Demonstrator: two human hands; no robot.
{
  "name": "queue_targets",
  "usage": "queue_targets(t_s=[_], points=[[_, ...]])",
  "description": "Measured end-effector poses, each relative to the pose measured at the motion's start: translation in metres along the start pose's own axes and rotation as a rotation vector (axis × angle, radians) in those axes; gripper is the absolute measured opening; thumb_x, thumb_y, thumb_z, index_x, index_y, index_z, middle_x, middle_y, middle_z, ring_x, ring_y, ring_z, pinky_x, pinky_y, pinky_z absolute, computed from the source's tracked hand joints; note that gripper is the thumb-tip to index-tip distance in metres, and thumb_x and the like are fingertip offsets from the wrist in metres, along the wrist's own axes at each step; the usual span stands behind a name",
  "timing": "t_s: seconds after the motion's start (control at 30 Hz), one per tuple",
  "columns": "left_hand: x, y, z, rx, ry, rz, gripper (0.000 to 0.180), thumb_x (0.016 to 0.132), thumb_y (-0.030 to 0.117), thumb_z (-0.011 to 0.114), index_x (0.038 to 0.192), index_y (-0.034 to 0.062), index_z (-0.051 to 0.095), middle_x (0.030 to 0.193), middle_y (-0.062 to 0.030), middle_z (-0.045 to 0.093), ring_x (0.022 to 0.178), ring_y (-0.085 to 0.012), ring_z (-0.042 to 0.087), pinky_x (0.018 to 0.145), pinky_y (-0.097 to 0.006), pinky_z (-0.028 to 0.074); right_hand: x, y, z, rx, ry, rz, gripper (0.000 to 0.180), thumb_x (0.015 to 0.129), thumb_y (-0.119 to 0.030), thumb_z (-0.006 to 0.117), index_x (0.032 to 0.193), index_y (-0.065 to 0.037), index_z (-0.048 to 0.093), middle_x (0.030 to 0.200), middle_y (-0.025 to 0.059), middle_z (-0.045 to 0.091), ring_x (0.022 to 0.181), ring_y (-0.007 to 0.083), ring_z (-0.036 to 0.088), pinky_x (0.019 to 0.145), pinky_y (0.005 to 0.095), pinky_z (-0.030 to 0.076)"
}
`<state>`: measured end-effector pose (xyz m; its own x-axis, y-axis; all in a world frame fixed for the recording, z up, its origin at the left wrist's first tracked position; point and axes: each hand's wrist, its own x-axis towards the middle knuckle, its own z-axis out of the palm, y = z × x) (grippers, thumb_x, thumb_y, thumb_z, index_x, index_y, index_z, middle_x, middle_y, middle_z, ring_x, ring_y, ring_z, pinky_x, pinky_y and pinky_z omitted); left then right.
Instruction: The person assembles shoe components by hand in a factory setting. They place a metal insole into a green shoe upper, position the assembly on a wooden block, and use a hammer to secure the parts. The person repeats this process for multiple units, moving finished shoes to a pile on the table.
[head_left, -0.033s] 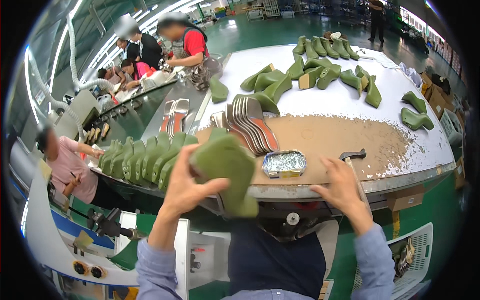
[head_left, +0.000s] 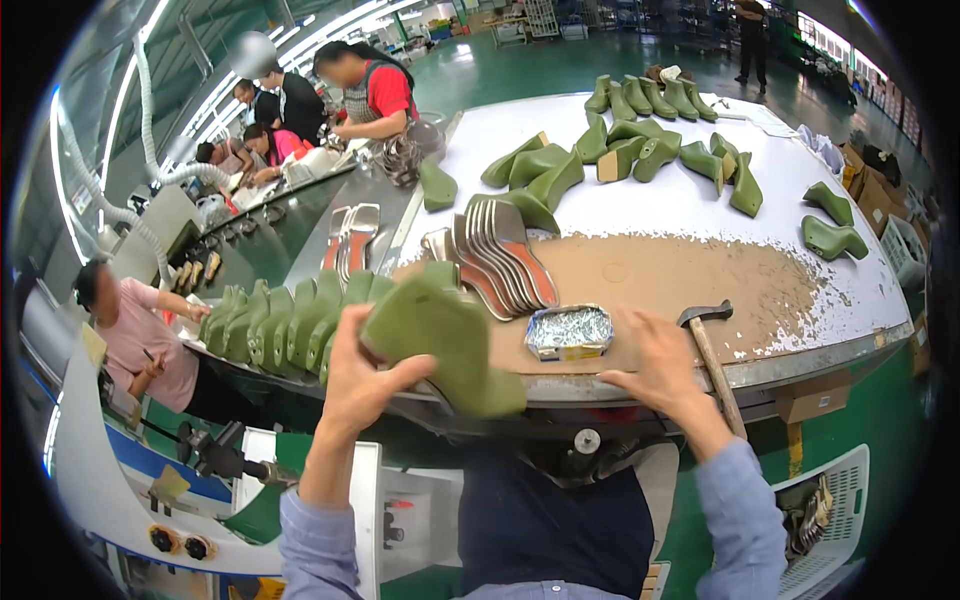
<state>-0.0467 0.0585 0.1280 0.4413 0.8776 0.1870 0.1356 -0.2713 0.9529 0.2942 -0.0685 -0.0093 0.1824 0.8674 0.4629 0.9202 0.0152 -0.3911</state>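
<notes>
My left hand [head_left: 362,372] is wrapped round a green shoe last [head_left: 432,335], held tilted above the table's near edge and blurred by motion. Fingers spread and holding nothing, my right hand [head_left: 660,360] hovers just right of an open box of small metal tacks [head_left: 569,331]. To the right of that hand lies a hammer [head_left: 708,345], its wooden handle reaching past the table edge. Behind the held last, a stack of insoles [head_left: 497,255] with orange-brown and silvery parts leans on the table. More insoles [head_left: 350,238] lie farther left.
Several green lasts [head_left: 300,320] stand in a row at the left edge; others [head_left: 540,165] lie across the white-covered table [head_left: 760,255]. A white crate [head_left: 850,500] is low on the right. Co-workers [head_left: 375,100] work along a bench at the left; one person [head_left: 130,320] sits nearer.
My right hand has shifted slightly left, away from the hammer, so more of its handle shows. The last in my left hand has tilted a little.
</notes>
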Motion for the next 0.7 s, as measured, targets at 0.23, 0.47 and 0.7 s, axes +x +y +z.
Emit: queue_targets(t_s=[0.23, 0.47, 0.7], points=[[-0.058, -0.166, 0.009, 0.008, 0.58, 0.119, 0.055, 0.076, 0.013, 0.092, 0.107, 0.0034, 0.047, 0.106, -0.0097, 0.06, 0.096, -0.0168, 0.059, 0.085, -0.033, 0.051, 0.051, 0.01, 0.06, 0.048, -0.273, -0.044, 0.085, 0.083, -0.038, 0.08, 0.153, -0.009, 0.043, 0.131, 0.021, 0.059, 0.126, 0.0367, 0.054, 0.11, 0.0477, 0.041], [-0.041, -0.159, 0.044, 0.506, 0.744, 0.15, 0.057, 0.068, 0.031, 0.094, 0.098, 0.0003, 0.056, 0.09, -0.0114, 0.058, 0.082, -0.0283, 0.059, 0.074, -0.04, 0.05, 0.058, 0.061, 0.029, -0.144, -0.19, 0.146, 0.071, 0.085, -0.02, 0.078, 0.149, -0.011, 0.048, 0.13, 0.0175, 0.06, 0.123, 0.0352, 0.055, 0.104, 0.0478, 0.044], [-0.033, -0.178, 0.048, 0.935, 0.686, 0.039, 0.06, 0.076, 0.055, 0.085, 0.092, 0.0014, 0.061, 0.084, -0.0182, 0.065, 0.077, -0.0419, 0.063, 0.068, -0.049, 0.051, 0.053, 0.024, 0.051, -0.209, 0.194, 0.072, 0.063, 0.084, -0.005, 0.075, 0.142, -0.007, 0.051, 0.132, 0.0217, 0.055, 0.121, 0.0416, 0.055, 0.104, 0.0492, 0.044]])
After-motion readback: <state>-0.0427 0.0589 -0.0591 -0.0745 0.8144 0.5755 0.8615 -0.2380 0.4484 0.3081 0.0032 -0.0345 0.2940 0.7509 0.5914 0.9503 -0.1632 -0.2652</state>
